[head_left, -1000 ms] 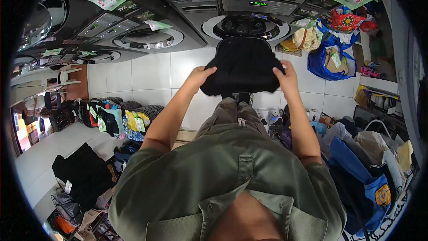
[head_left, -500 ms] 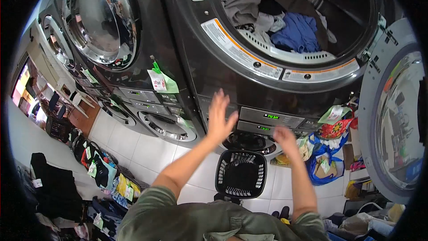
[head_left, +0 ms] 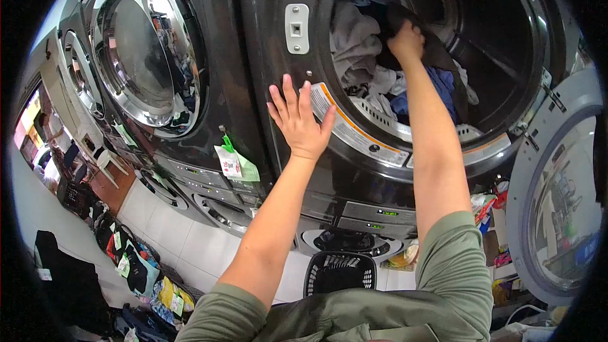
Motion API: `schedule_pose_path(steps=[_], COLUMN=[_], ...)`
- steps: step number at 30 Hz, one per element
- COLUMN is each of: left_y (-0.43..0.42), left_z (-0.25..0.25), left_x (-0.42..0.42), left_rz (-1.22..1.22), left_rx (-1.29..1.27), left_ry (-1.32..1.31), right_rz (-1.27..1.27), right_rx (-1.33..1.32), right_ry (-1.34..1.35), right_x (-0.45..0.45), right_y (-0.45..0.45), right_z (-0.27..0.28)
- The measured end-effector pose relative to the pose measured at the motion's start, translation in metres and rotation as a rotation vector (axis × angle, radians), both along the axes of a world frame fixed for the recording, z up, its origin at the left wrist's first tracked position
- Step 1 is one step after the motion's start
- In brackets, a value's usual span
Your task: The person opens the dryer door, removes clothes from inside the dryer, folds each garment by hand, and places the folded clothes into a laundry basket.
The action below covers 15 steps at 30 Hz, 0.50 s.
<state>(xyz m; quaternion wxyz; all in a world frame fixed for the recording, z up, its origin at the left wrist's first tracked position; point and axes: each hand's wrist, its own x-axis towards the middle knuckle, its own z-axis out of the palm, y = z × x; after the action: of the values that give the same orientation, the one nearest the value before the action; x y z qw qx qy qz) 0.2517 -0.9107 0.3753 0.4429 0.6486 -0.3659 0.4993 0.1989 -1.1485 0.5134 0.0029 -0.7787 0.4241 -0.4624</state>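
Note:
My right hand (head_left: 407,42) is inside the open dryer drum, its fingers closed on a dark cloth (head_left: 432,49). Grey laundry (head_left: 354,41) lies to its left, with white pieces and a blue garment (head_left: 441,90) below it. My left hand (head_left: 299,120) is spread against or just in front of the machine's dark front, left of the drum's rim, and holds nothing. The round glass door (head_left: 563,196) hangs open at the right. Below the machine is a black basket (head_left: 340,272) with dark cloth in it.
More front-loading machines (head_left: 149,50) line the left side, one carrying a green tag (head_left: 237,163). Tagged baskets of clothes (head_left: 142,266) and a black garment (head_left: 69,278) are at lower left. A white chair (head_left: 109,163) stands farther back.
My right hand has moved up into the drum and closed on dark cloth. My left hand has risen beside the opening, fingers spread. The view has tilted up toward the drum.

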Motion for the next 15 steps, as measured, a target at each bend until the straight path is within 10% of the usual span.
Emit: schedule_pose_path(steps=[6,9,11,15], left_y=[0.002,0.003,0.002,0.002], left_z=[0.001,-0.001,-0.001,-0.001], left_x=[0.003,0.002,0.003,0.002], left_rz=[-0.026,-0.017,-0.024,-0.035], left_rx=[0.003,0.04,0.04,-0.003], left_ry=[0.013,0.007,0.007,-0.005], right_rz=[-0.318,0.072,0.732,0.969], right_rx=[-0.392,-0.041,0.451,0.273], right_ry=[0.514,-0.348,-1.413,-1.323], right_x=[-0.023,-0.033,-0.062,-0.175], right_y=[-0.099,-0.163,-0.098,0.011], right_z=[-0.032,0.005,0.056,0.076])
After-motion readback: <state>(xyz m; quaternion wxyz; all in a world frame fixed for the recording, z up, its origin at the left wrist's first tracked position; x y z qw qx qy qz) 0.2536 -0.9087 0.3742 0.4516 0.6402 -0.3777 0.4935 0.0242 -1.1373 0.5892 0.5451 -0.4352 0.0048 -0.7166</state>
